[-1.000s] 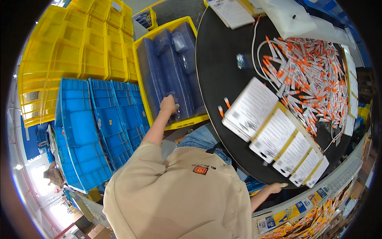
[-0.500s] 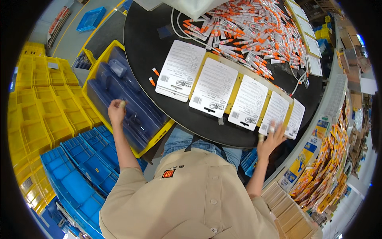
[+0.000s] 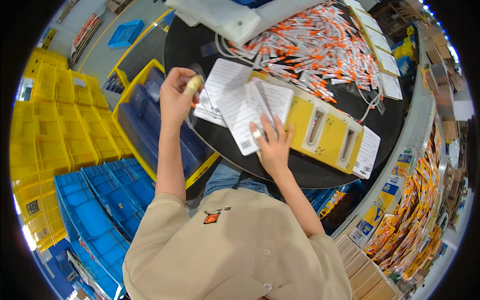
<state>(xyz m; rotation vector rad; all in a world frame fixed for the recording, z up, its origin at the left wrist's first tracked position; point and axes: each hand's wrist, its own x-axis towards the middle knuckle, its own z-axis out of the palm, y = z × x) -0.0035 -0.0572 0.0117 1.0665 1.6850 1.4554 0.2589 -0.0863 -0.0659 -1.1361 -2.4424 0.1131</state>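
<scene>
My left hand (image 3: pixel 175 95), a pale cover on one fingertip, is closed in a pinch above the table's left edge. A clear plastic piece (image 3: pixel 205 94) shows at its fingers; its exact shape is hard to make out. My right hand (image 3: pixel 273 147) lies with fingers spread on a white printed card (image 3: pixel 242 117), which overlaps another card (image 3: pixel 277 100). Beneath them is a yellow jig (image 3: pixel 302 117), two long slots bare on its right part. More white cards (image 3: pixel 225 80) lie left of it, and a single card (image 3: pixel 368 150) lies at its right end.
Orange-tipped tubes (image 3: pixel 320 50) are heaped on the round black table (image 3: pixel 180 45), beside a white cable (image 3: pixel 367 107) and a white plastic bag (image 3: pixel 235 25). A yellow crate (image 3: pixel 120 130) holds clear blue-tinted plastic trays (image 3: pixel 145 115). Blue crates (image 3: pixel 95 205) stand left.
The cards on the jig's middle have been swept left into an overlapping pile under my right hand, baring the slots. My left hand has risen from the crate with clear plastic.
</scene>
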